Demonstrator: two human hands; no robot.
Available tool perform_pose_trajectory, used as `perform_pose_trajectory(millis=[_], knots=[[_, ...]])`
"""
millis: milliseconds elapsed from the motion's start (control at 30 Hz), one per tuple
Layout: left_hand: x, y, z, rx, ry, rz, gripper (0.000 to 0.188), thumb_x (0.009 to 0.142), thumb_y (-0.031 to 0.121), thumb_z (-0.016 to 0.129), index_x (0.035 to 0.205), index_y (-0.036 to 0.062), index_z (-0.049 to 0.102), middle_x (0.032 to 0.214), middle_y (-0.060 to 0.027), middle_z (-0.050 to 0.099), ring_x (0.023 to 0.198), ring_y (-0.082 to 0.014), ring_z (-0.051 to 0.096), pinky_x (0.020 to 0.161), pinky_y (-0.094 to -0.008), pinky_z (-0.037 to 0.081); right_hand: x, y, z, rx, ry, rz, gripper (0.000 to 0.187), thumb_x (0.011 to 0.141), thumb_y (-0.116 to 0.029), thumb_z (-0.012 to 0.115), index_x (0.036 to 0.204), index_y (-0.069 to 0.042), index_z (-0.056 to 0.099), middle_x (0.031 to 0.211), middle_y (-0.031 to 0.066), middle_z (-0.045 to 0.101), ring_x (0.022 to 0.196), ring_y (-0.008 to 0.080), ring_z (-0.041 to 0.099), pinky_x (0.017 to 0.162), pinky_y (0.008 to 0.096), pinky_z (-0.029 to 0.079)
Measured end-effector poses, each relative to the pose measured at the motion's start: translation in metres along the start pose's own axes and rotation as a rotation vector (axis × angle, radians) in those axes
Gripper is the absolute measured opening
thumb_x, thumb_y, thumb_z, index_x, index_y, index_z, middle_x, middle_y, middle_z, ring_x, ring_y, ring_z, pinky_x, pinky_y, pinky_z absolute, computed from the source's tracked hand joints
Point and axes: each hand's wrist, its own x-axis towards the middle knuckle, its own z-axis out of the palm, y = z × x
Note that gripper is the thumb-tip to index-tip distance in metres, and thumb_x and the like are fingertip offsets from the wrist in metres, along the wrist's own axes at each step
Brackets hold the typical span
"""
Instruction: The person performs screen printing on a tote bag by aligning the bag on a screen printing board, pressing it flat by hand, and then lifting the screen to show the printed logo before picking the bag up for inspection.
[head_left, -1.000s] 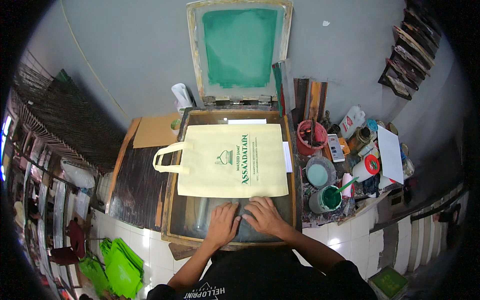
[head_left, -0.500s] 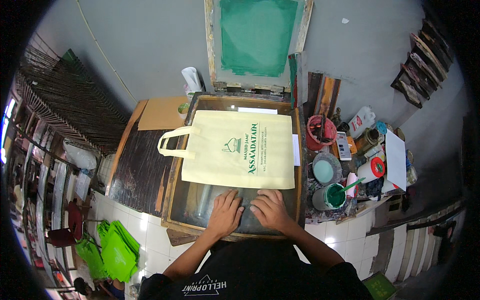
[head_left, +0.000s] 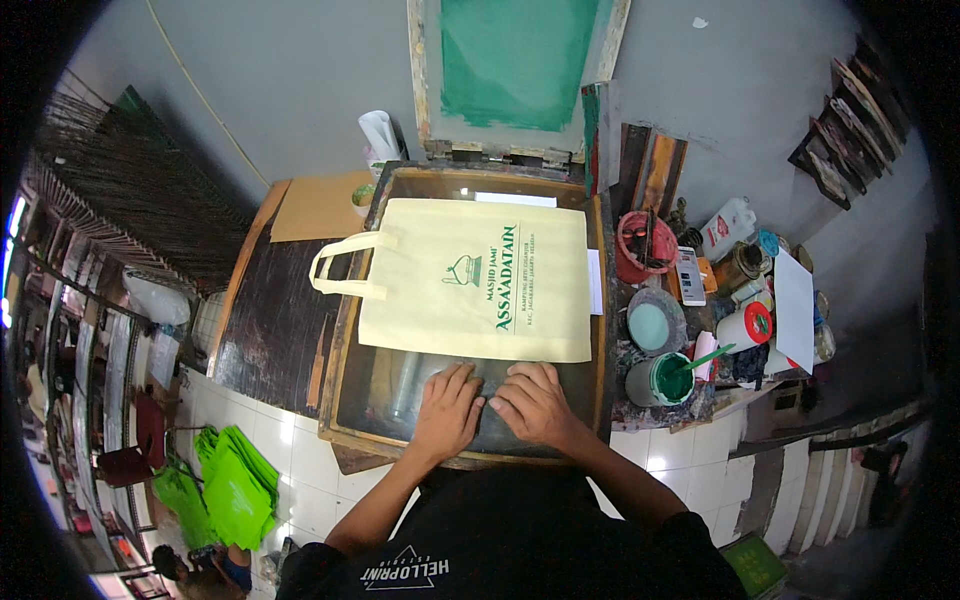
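Note:
A pale yellow tote bag [head_left: 420, 325] lies flat across a wood-framed printing table [head_left: 345, 405], its handles pointing left and green print on its right half. My left hand [head_left: 447, 408] rests on the dark glassy surface just below the bag's near edge, holding nothing, fingers stretched forward. Beside it, my right hand [head_left: 534, 404] lies near the same edge, empty, with its fingers loosely bent and apart. Behind the bag, a screen-printing frame [head_left: 512, 70] with a green mesh stands raised against the wall.
On the right stand an ink tub [head_left: 655, 385] with a green stick, a red bucket [head_left: 632, 270], a bowl [head_left: 650, 328] and a phone [head_left: 690, 275]. Green bags [head_left: 238, 490] are piled at lower left. A person [head_left: 205, 575] is at the bottom left.
The view has shifted slightly, so the table and bag sit higher in the picture. My right hand's fingers have moved a little closer to my left hand. The bag lies as before.

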Motion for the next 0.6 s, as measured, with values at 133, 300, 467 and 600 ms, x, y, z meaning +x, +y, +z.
perform_pose_trajectory(millis=[133, 300, 467, 600], knots=[[0.001, -0.002, 0.001, 0.005, 0.006, 0.013, 0.035, 0.097, 0.014, 0.066, 0.130, 0.0002, 0.063, 0.141, -0.0188, 0.058, 0.135, -0.0372, 0.052, 0.112, -0.0501, 0.039, 0.003, -0.005, -0.001, -0.019, 0.009, -0.024, 0.019, 0.095, -0.022, 0.075, 0.099, -0.004, 0.069, 0.103, 0.0108, 0.068, 0.111, 0.0302, 0.063, 0.096, 0.0473, 0.046], [0.003, 0.001, 0.000, -0.030, 0.039, -0.005, 0.041, 0.096, 0.012, 0.067, 0.135, -0.0001, 0.060, 0.140, -0.0186, 0.060, 0.134, -0.0373, 0.053, 0.112, -0.0500, 0.039, -0.008, 0.009, 0.015, 0.011, -0.057, 0.064, 0.021, 0.092, -0.020, 0.077, 0.104, -0.004, 0.070, 0.107, 0.0127, 0.069, 0.114, 0.0315, 0.063, 0.100, 0.0483, 0.042], [0.000, 0.001, -0.003, -0.035, 0.031, -0.027, 0.043, 0.097, 0.013, 0.067, 0.137, -0.0009, 0.058, 0.140, -0.0186, 0.060, 0.134, -0.0377, 0.053, 0.113, -0.0501, 0.039, -0.003, 0.002, 0.008, 0.032, 0.059, 0.109, 0.023, 0.092, -0.021, 0.078, 0.104, -0.003, 0.069, 0.112, 0.0138, 0.068, 0.117, 0.0329, 0.062, 0.103, 0.0505, 0.041], [0.003, 0.000, -0.001, -0.041, 0.027, -0.014, 0.044, 0.097, 0.014, 0.067, 0.138, -0.0010, 0.058, 0.140, -0.0187, 0.060, 0.135, -0.0376, 0.053, 0.113, -0.0504, 0.039, -0.013, 0.002, 0.006, -0.068, -0.001, 0.090, 0.019, 0.091, -0.019, 0.077, 0.100, -0.005, 0.070, 0.111, 0.0128, 0.067, 0.118, 0.0336, 0.062, 0.104, 0.0522, 0.039]])
